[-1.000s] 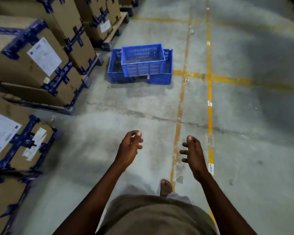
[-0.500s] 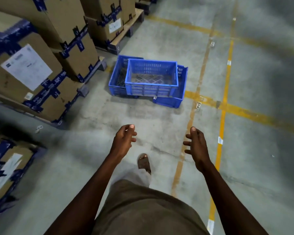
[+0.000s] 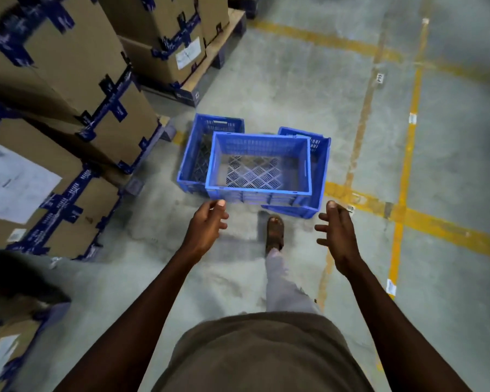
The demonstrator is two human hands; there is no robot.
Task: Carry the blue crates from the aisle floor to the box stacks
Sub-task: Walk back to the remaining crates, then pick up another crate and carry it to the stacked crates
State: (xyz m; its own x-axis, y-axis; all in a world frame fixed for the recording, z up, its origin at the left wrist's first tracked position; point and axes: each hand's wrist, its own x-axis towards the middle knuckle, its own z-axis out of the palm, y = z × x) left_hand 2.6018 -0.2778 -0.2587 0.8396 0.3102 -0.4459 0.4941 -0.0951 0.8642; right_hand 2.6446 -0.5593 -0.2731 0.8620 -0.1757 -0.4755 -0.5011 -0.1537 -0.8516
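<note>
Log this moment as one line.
phase: reaching | left hand: open, empty | right hand: open, empty | top crate: on lower crates, untouched

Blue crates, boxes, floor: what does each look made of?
Top blue crate: likely moulded plastic, with slotted walls and lattice base. Stacked boxes: brown corrugated cardboard, matte, blue tape. Floor: bare grey concrete, scuffed, with worn yellow painted lines.

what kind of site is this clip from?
Most likely a warehouse or distribution floor. Taped cardboard boxes with shipping labels stand stacked on a wooden pallet, yellow lane lines mark the bare concrete floor, and blue plastic crates sit in the aisle.
</note>
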